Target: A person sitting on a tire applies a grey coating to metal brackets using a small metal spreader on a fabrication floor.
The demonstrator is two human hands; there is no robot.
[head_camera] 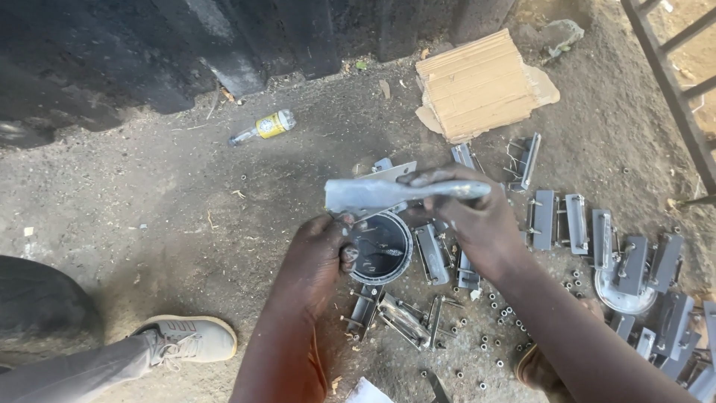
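Observation:
My right hand grips a long grey metal piece, held level above the ground and pointing left. My left hand is closed on the rim of a small round black tin with dark contents, resting on the dirt just below the metal piece. Grey metal brackets lie close around the tin, on its right and in front of it.
More grey metal brackets lie in rows to the right, with small nuts scattered on the dirt. A cardboard sheet and a plastic bottle lie farther off. A shoe is at lower left; a metal frame stands upper right.

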